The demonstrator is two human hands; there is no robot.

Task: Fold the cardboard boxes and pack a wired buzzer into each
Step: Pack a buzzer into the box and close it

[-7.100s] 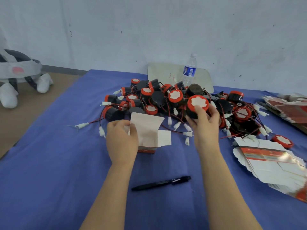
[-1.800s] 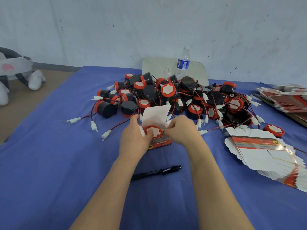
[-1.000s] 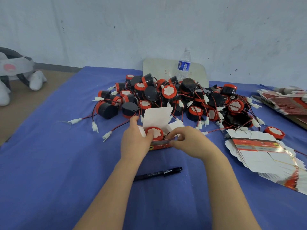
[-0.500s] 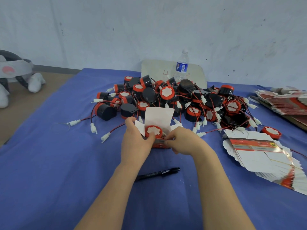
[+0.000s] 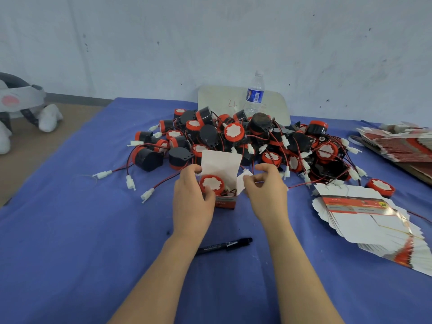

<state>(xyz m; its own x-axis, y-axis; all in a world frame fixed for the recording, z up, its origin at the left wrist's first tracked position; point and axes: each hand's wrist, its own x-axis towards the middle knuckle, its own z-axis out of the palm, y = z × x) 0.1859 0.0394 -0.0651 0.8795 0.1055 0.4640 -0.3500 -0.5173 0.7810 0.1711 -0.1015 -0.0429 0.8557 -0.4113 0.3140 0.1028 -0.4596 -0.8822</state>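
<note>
While left hand [image 5: 191, 202] stays on the box [image 5: 225, 202], right hand [image 5: 266, 192] pinches its flap [image 5: 240, 183].

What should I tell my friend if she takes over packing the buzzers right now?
Left hand grips the open box; right hand pinches its side flap.
One buzzer sits inside, lid flap up.
Done: box folded, buzzer in.
To do: tuck flaps, close lid, then repeat with the flat boxes on the right and the buzzer pile behind.
</note>
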